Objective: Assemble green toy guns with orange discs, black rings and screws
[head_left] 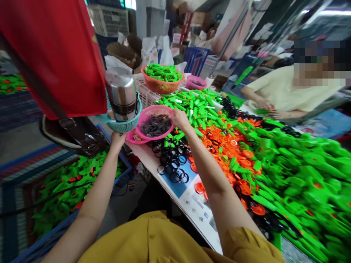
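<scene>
My right hand (179, 119) is closed on the right rim of a pink plastic basket (141, 116), which holds small dark parts (155, 125). Just below a teal basket (124, 127) is my left hand (117, 140); its fingers are hidden behind that basket, so its grip does not show. In the teal basket stands a shiny metal cup-like container (120, 91). Another pink tray (131, 138) with a small orange item shows partly under the first pink basket. Black rings (174, 164) lie on the table below my right hand.
Green toy parts (307, 168) and orange discs (230, 146) heap over the table (175, 190). An orange basket (160, 86) of green parts stands behind. A red bag (60, 54) hangs at left, above a blue-rimmed crate (127, 166). A co-worker (296, 87) handles parts opposite.
</scene>
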### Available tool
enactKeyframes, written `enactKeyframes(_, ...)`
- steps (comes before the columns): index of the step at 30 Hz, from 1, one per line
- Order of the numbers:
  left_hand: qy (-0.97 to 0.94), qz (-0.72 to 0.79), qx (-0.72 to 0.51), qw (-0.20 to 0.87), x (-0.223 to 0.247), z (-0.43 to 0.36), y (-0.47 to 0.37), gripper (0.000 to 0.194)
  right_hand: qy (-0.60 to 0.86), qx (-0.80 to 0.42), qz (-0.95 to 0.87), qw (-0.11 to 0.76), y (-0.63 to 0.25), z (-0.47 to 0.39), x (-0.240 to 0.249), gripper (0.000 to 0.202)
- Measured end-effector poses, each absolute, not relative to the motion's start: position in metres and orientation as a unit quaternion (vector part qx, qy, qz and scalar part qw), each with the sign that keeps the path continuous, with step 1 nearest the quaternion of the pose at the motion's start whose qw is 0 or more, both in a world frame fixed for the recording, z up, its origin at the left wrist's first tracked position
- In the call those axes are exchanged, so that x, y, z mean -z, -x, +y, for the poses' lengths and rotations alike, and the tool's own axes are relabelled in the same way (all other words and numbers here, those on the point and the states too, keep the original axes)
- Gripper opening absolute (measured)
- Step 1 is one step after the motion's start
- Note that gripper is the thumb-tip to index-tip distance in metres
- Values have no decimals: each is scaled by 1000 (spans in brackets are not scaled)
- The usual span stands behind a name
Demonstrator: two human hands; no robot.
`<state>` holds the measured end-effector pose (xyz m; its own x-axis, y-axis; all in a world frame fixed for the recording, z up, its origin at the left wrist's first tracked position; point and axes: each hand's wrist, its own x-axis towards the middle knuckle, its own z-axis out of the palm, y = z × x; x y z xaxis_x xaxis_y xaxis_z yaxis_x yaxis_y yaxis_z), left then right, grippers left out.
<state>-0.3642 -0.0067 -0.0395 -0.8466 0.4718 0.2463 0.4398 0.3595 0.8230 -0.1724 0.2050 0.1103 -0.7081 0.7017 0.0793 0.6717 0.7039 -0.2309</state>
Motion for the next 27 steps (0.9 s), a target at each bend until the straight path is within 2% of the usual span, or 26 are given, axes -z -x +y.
enactKeyframes(7,-306,871,-382,-42,31,-15,343,25,415,-72,-898,131,118,238,-124,37)
enactKeyframes(10,-360,873,-326,-54,23,-13,326,34,423,-91,-891,141,93,245,-128,39)
enactKeyframes(14,-480,846,-232,5,11,9,316,40,436,-162,-869,172,67,246,-130,40)
enactKeyframes(20,-520,827,-191,92,2,66,327,41,443,-194,-854,189,46,245,-130,40)
enactKeyframes(27,-501,822,-225,150,11,90,332,13,433,-198,-857,195,25,243,-124,44)
